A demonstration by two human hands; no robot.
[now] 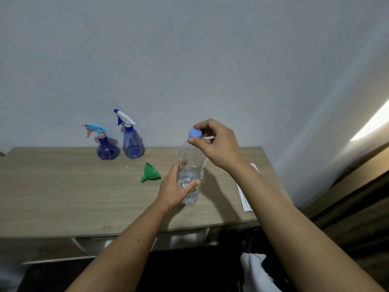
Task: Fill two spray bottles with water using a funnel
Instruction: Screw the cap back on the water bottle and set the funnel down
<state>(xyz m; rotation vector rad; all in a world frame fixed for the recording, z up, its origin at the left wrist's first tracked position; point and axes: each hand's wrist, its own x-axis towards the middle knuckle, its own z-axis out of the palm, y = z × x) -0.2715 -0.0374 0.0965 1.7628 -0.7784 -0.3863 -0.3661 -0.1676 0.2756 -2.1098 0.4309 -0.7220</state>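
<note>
Both hands on the water bottle [190, 171] — cap [195, 133] on.
Left hand [176, 187] is gripping its body above the table [63, 197]; right hand [214, 142] is pinching the cap — funnel [150, 172] and two spray bottles [121, 144] are standing aside.

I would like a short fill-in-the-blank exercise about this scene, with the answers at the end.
1. The right hand pinches the ____ of the water bottle.
2. The left hand holds the water bottle around its ____ half.
3. The funnel lying on the table is ____ in colour.
4. The number of spray bottles standing near the wall is ____.

Missing words: cap; lower; green; two
</note>
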